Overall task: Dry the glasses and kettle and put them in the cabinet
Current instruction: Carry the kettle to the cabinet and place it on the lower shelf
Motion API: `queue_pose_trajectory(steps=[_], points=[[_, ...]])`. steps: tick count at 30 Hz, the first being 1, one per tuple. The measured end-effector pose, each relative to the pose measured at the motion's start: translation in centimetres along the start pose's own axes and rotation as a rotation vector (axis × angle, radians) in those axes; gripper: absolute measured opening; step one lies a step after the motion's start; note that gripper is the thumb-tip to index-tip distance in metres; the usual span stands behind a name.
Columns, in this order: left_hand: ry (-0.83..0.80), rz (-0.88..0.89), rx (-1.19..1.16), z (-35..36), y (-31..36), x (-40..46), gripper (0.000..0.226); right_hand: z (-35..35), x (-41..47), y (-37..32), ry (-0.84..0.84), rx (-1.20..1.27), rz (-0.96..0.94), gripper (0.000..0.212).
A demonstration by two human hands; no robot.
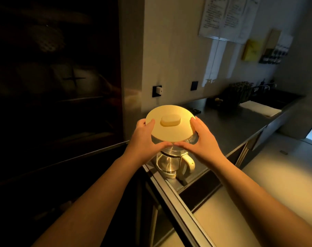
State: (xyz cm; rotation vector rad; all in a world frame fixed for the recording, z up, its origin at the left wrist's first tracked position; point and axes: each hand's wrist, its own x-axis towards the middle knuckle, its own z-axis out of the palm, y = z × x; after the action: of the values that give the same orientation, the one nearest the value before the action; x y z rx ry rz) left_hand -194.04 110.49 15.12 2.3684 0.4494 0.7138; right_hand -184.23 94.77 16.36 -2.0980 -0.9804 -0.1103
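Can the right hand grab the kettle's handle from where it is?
Probably yes. The right hand holds the lid just above the kettle, and its handle faces that side, uncovered.

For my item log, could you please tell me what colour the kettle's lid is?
The lid is cream, as seen in the head view; the warm light may tint it.

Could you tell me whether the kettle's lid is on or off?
On: the cream lid covers the kettle, gripped by the left hand and right hand.
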Motion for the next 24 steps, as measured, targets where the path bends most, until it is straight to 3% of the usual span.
queue_pose_trajectory(steps=[12, 20, 24], points=[[0.154, -0.184, 0.037, -6.3, -2.9, -11.1, 0.095, 5.1, -5.6, -6.6, -0.153, 0.146, -0.176, 0.089], [0.214, -0.329, 0.074, -8.0, -7.2, -17.1, 0.095, 11.6, -7.7, -8.5, -0.324, 0.178, -0.177, 0.084], [0.238, -0.392, 0.054, -7.5, -10.2, -18.8, 0.096, 15.4, -8.7, -8.8, -0.395, 0.210, -0.092, 0.083]])
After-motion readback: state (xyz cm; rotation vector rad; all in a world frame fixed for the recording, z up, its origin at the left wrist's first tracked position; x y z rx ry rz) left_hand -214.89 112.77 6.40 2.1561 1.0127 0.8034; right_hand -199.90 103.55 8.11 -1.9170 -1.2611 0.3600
